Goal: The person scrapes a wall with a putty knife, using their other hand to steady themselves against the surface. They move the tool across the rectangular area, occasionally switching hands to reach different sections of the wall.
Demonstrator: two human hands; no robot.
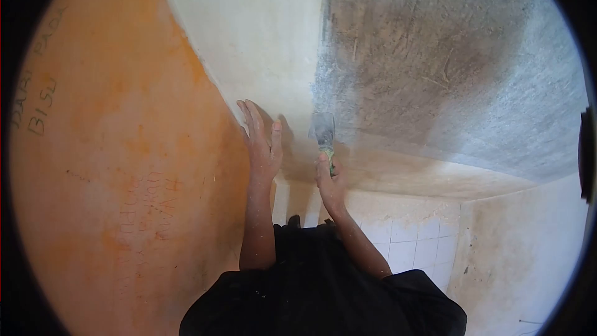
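Two bare hands are showing, and one scraper. The right hand [329,182] is gripping the scraper [324,129] by its greenish handle, fingers closing around it and thumb lying along it; the flat blade is pointing away from the hand and lying over the surface just beyond it. The left hand [263,146] is holding nothing and is opening flat, its long fingers staying near one another and its thumb standing apart; whether it is touching the surface, I cannot tell. Two dark sleeves [413,295] are showing below the hands.

One large surface is stretching beyond both hands in two main tones: a smooth, pale section [255,31] lying ahead of the left hand, and a rough, scratched grey-brown section [429,43] spreading ahead and to the right of the right hand. One orange wall [130,124] is filling the space left of the left hand, meeting the pale section along a slanting edge and bearing dark lettering [42,106] and fainter red lettering [149,224]. White tiles [413,253] are covering part of a wall below and right of the right hand, beside a stained, pale wall [513,249].
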